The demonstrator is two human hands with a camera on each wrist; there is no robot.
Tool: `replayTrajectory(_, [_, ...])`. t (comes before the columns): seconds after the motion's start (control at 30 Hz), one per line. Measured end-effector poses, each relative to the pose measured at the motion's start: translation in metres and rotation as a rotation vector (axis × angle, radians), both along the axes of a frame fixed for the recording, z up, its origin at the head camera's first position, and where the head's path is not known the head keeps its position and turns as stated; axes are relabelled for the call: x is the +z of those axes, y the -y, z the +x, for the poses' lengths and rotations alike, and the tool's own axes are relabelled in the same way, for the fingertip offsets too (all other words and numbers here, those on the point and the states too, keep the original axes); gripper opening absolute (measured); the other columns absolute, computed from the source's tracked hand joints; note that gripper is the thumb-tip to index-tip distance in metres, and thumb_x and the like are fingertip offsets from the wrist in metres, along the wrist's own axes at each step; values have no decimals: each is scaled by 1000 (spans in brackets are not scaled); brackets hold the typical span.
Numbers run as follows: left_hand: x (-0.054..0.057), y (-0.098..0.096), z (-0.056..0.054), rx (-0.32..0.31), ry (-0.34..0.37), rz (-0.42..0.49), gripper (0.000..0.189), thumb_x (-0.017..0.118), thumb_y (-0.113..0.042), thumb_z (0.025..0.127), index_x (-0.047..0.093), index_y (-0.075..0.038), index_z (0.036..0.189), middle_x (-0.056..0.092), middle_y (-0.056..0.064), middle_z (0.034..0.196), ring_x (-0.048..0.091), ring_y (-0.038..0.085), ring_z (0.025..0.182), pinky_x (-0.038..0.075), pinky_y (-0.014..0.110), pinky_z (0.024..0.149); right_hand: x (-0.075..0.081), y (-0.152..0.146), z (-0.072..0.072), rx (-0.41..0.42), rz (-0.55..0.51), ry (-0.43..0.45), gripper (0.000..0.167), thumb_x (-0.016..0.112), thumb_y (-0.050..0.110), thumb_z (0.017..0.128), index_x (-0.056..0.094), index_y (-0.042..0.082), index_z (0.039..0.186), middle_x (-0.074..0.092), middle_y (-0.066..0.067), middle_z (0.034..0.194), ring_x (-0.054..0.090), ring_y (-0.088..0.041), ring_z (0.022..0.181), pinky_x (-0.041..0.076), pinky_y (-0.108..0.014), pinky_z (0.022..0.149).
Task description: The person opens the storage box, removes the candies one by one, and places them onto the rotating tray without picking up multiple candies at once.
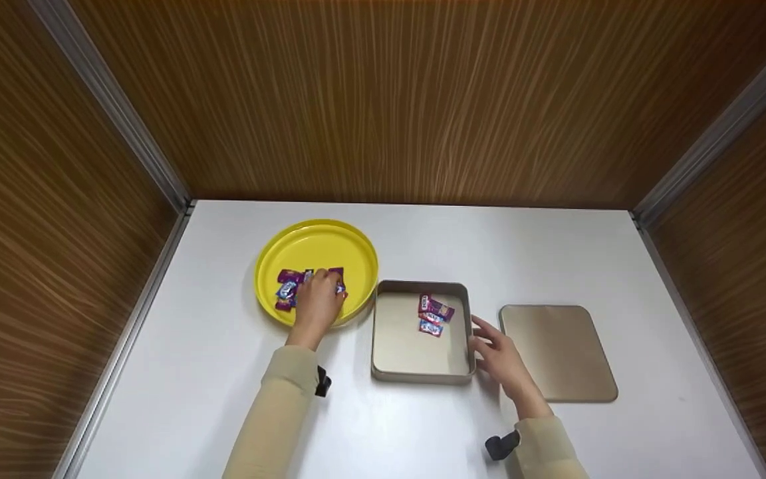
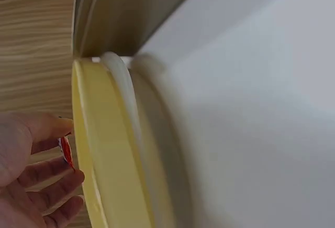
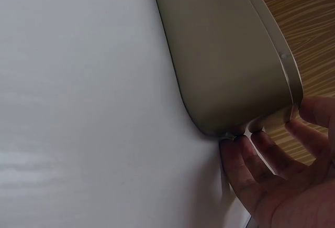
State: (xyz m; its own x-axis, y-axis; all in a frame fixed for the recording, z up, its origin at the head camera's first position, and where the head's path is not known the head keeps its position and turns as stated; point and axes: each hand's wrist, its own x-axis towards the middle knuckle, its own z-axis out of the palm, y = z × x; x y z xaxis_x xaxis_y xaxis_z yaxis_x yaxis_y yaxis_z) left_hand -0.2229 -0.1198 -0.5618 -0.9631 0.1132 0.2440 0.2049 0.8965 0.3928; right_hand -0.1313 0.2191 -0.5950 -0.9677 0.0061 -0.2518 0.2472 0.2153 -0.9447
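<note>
Over the yellow round tray (image 1: 316,229), my left hand (image 1: 320,299) reaches down among small purple and blue wrapped candies (image 1: 288,289). In the left wrist view, its thumb and fingers pinch one candy with a red wrapper edge (image 2: 66,152), close to the tray's rim. A square metal tin (image 1: 396,356) stands right beside the tray, with several wrapped candies (image 1: 431,324) lying on its floor. My right hand (image 1: 499,356) rests its fairly straight fingertips against the tin's right wall, the thumb near the rim in the right wrist view.
The tin's flat lid (image 1: 559,352) lies on the white table (image 1: 356,439) to the right, partly behind my right hand. Wood-grain panels (image 1: 383,100) enclose the table at the back and both sides.
</note>
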Motion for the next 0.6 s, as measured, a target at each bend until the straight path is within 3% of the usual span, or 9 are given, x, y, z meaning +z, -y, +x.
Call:
replayTrajectory(0.17, [-6,8,-5,11,63,-25,27,74,-4,82,70,1,108,64,21,108,59,39,102,50,54,84,-1,-1,-1,1,6,-1,51,53,7,99,40,6,149,47,-28,138,49,-45,125,51,-49,91])
replayTrajectory(0.37, [-13,12,-9,-28,68,-40,29,63,8,84,69,1,112,65,22,109,59,40,104,50,52,88,-1,-1,-1,11,-7,8,51,52,6,100,39,6,150,47,-27,138,49,-44,125,51,-49,91])
replayTrajectory(0.6, [-15,13,-9,-41,160,46,47,59,19,83,58,4,128,59,27,120,59,41,111,49,48,95,0,0,-3,21,1,9,51,52,8,100,38,7,150,47,-25,137,49,-43,125,51,-48,92])
